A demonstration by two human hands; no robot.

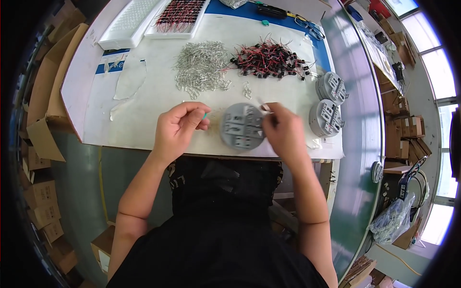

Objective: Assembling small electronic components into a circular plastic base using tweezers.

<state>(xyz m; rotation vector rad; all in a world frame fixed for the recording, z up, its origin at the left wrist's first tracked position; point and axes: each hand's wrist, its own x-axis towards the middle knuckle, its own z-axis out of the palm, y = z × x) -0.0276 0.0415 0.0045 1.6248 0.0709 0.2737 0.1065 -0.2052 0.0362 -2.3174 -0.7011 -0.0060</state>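
My left hand (176, 128) is closed in a pinch, with the tip of a small green piece (205, 115) showing between thumb and forefinger. Its kind is too small to tell. A round grey fixture (236, 139) with slots and dark openings lies in front of me, between my hands. Over its right edge, my right hand (286, 132) is blurred by motion, its fingers curled together. Something small and pale (264, 107) shows at those fingertips, too smeared to name. Just beyond the fixture lie a few loose metal clips (247, 90).
A pile of shiny metal clips (200, 67) and a heap of black parts with red wires (272, 60) lie farther back. Two more round grey fixtures (326, 118) stand at the right. White trays (126, 26) sit at the far left. A cardboard box (53, 86) stands beside the table.
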